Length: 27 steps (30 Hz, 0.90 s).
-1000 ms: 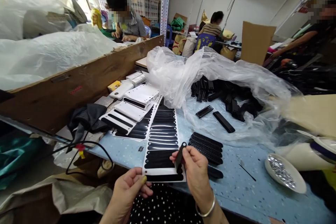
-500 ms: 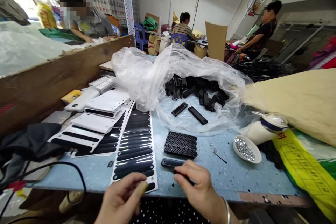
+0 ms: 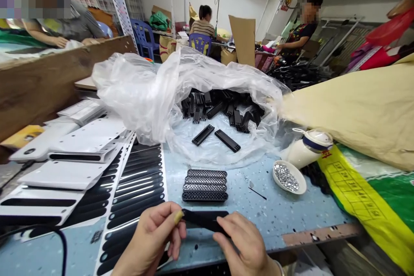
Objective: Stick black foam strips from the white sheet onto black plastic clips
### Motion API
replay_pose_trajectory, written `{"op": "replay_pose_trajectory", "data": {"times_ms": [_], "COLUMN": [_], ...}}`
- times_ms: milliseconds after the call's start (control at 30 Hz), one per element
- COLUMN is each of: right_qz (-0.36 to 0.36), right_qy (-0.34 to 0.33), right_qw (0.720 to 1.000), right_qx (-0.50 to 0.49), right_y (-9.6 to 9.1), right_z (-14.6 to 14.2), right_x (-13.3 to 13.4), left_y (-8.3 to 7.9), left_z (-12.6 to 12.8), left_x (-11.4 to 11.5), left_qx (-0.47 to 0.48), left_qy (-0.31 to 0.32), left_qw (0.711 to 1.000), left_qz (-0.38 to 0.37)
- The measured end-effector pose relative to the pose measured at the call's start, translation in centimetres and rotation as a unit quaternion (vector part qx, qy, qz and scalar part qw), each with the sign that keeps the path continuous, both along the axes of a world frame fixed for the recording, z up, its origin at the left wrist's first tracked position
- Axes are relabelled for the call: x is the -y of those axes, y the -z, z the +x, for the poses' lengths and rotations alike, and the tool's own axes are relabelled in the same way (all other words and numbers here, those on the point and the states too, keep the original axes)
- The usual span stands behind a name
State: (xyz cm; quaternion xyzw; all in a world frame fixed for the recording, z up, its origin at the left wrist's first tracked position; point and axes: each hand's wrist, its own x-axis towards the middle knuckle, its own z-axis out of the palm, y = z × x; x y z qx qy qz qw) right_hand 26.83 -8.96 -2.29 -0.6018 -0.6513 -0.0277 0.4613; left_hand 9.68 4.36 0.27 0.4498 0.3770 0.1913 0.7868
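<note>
My left hand [image 3: 155, 237] and my right hand [image 3: 244, 246] are both closed on a long black strip piece [image 3: 205, 217], one at each end, just above the near edge of the blue table [image 3: 291, 215]. My left thumb presses its left tip. Just beyond lies a row of several black perforated strips [image 3: 205, 184] side by side. To the left lies a white backing sheet with black oval stickers [image 3: 136, 194].
A clear plastic bag [image 3: 145, 95] spills black comb-like clips [image 3: 223, 110] across the table's middle. A white dish of small shiny stones [image 3: 289, 177], a thin pin [image 3: 258, 192] and a white jar [image 3: 307, 148] sit right. Stacked white sheets [image 3: 64, 159] lie left. Other people work behind.
The view has swung right. My right hand carried the black piece from over the sticker sheet to the table edge, and my left hand has now taken hold of its left end.
</note>
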Motion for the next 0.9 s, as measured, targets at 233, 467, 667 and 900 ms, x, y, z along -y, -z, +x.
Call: {"op": "replay_pose_trajectory", "data": {"times_ms": [233, 467, 667, 900], "right_qz": [-0.030, -0.089, -0.140, -0.078], "right_qy": [0.024, 0.040, 0.034, 0.049], "right_qw": [0.999, 0.988, 0.980, 0.994], "right_qx": [0.021, -0.120, -0.134, -0.050], "right_y": [0.1, 0.8, 1.6, 1.2], "right_z": [1.5, 3.7, 3.0, 4.8], "right_x": [0.0, 0.2, 0.8, -0.4], "left_y": [2.3, 3.5, 3.8, 3.2], "left_z": [-0.7, -2.2, -1.5, -1.5], "left_x": [-1.2, -3.0, -2.1, -2.4], "left_qx": [-0.130, -0.141, -0.133, -0.178], "left_qy": [0.017, 0.053, 0.144, 0.088], "left_qw": [0.962, 0.778, 0.773, 0.824], "left_qz": [0.240, 0.610, 0.603, 0.531]}}
